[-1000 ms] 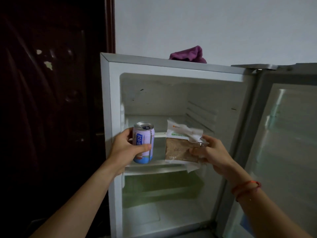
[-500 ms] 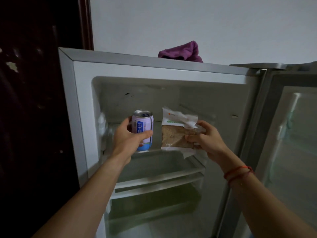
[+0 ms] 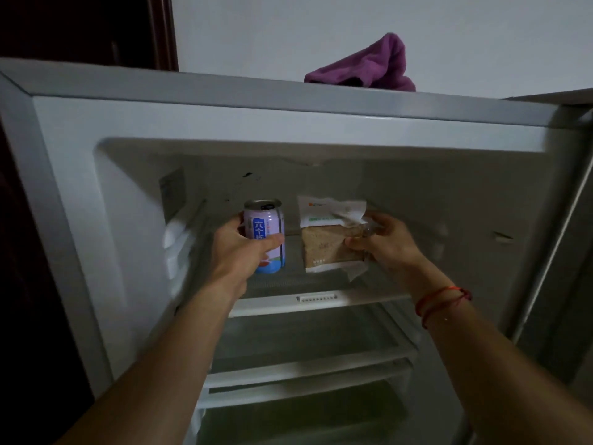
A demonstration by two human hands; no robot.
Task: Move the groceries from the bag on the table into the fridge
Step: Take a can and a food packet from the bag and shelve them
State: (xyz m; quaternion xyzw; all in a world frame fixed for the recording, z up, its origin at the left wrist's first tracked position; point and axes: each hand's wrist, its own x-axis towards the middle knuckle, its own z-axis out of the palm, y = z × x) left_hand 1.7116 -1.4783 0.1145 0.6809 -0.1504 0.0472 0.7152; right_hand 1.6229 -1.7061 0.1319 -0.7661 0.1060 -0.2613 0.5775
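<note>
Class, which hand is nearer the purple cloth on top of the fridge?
Right. The right hand, holding the bread packet, sits almost directly below the purple cloth; the left hand, gripping the drink can, is below and well to its left.

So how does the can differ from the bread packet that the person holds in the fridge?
The can is a rigid purple cylinder; the bread packet is a flat, soft, crinkled wrapper with brown bread inside. The left hand wraps round the can, while the right hand pinches the bread packet at its right edge. Both are upright, side by side, at the top shelf.
</note>
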